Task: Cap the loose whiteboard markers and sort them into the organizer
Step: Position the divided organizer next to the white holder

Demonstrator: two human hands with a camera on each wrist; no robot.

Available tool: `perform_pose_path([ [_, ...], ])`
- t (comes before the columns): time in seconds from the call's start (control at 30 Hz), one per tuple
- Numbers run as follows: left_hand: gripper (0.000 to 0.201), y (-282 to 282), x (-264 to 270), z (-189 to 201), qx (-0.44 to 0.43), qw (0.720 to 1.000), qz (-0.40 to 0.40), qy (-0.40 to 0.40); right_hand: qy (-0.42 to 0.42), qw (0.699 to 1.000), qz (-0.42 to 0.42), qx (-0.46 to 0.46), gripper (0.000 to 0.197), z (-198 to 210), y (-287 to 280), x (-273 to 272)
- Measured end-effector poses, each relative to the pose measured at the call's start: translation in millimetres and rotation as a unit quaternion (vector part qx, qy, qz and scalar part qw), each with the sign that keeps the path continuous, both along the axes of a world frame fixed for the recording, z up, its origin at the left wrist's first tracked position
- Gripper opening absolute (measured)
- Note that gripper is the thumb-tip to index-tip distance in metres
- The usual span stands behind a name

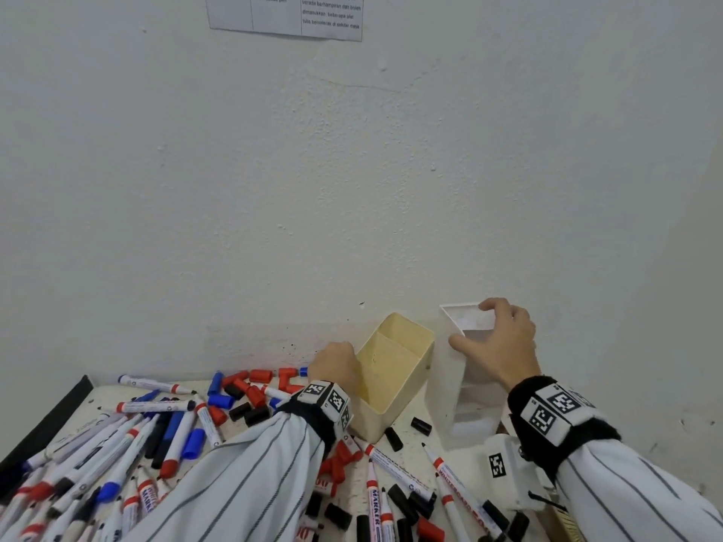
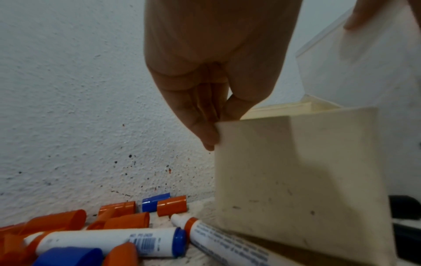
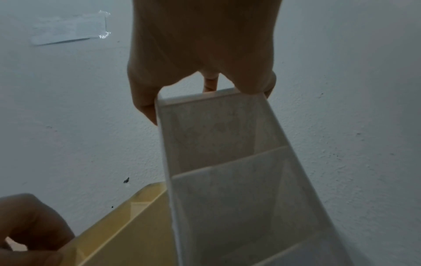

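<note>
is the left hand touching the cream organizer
Touching: in the left wrist view the left hand pinches the top corner of the cream organizer.

Two organizer boxes stand side by side at the wall, the short box [image 1: 395,369] left of the tall box [image 1: 467,381]. Markers [image 1: 117,444] and caps [image 1: 250,389] lie on the surface [image 1: 407,453] to their left and in front.

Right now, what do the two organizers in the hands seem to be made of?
Cream organizer: probably opaque plastic, matte, scuffed, with thin moulded walls. White organizer: likely frosted translucent plastic; its dividers show faintly through the wall. Neither can be confirmed by look alone.
</note>
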State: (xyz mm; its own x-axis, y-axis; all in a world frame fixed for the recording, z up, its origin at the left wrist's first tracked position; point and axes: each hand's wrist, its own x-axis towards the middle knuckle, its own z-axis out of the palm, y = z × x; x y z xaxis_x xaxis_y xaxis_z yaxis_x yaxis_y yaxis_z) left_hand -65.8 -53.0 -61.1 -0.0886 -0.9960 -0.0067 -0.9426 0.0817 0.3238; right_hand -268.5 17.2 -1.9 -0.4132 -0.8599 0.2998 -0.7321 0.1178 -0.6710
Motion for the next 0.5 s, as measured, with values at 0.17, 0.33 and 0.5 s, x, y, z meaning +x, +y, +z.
perform_pose_path([
  [0.17, 0.021, 7.5, 5.9, 8.1, -0.01, 1.0, 0.001, -0.015, -0.012, 0.999, 0.037, -0.012, 0.058, -6.3, 1.4, -0.8],
  [0.33, 0.02, 17.8, 8.1, 12.9, -0.016, 1.0, 0.005, -0.017, -0.006, 0.996, 0.092, -0.015, 0.058, 1.2, 7.6, -4.1],
  [0.5, 0.021, 22.7, 5.0, 14.4, -0.008, 1.0, 0.006, 0.005, -0.02, 0.981, 0.19, 0.028, 0.063, 8.1, 15.9, -7.1],
])
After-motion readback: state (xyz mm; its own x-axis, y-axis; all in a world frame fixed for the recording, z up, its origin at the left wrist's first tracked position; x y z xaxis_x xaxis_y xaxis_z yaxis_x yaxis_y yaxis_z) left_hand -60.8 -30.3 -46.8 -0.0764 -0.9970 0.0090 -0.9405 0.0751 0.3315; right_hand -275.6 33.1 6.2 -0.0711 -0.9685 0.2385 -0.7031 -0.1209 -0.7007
